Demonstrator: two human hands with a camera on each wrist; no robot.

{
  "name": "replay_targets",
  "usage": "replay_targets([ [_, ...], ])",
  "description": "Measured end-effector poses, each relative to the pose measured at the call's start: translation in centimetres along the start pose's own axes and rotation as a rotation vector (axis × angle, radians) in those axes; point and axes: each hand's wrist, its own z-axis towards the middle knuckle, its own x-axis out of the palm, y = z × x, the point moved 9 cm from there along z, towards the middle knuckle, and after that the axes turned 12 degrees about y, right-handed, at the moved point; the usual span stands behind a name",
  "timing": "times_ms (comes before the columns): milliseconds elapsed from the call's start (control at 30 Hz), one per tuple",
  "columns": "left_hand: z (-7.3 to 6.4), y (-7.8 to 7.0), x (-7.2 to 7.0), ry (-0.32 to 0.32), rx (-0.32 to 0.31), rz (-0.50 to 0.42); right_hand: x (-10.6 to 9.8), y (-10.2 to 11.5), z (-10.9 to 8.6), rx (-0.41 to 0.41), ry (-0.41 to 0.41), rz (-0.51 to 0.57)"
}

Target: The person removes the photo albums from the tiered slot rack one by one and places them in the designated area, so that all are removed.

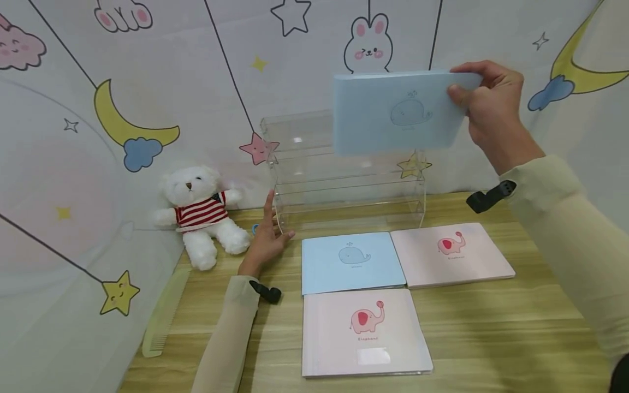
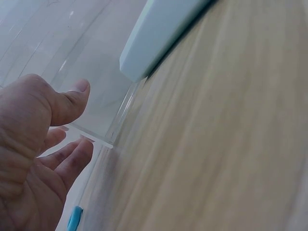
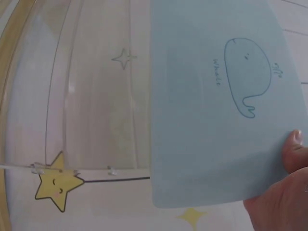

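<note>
My right hand (image 1: 496, 109) pinches a light blue whale booklet (image 1: 363, 114) by its right end, thumb on the front cover. The booklet is held up in front of the upper part of a clear acrylic rack (image 1: 344, 213) and hides some of it. In the right wrist view, the whale cover (image 3: 207, 144) fills the right half. At the rack's lower left corner, my left hand (image 1: 265, 245) has its fingers loosely extended along the side. The left wrist view shows its fingertips (image 2: 79, 154) right at the rack's clear edge (image 2: 113, 134).
Before the rack lie another blue whale booklet (image 1: 324, 273) and two pink elephant booklets, one at right (image 1: 417, 262) and one nearer (image 1: 329, 338). A white teddy bear (image 1: 201, 213) sits left, with a pale green comb (image 1: 164, 314) below it. A patterned cloth (image 1: 304, 65) hangs behind.
</note>
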Motion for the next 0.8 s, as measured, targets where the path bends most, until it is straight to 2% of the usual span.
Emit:
replay_targets([
  [433,0.2,0.3,0.1,0.002,-0.016,-0.019,-3.7,-3.6,-3.8,0.06,0.012,-0.017],
  [800,0.1,0.5,0.0,0.007,-0.048,-0.015,-5.3,-4.9,-5.3,0.079,0.013,0.008],
])
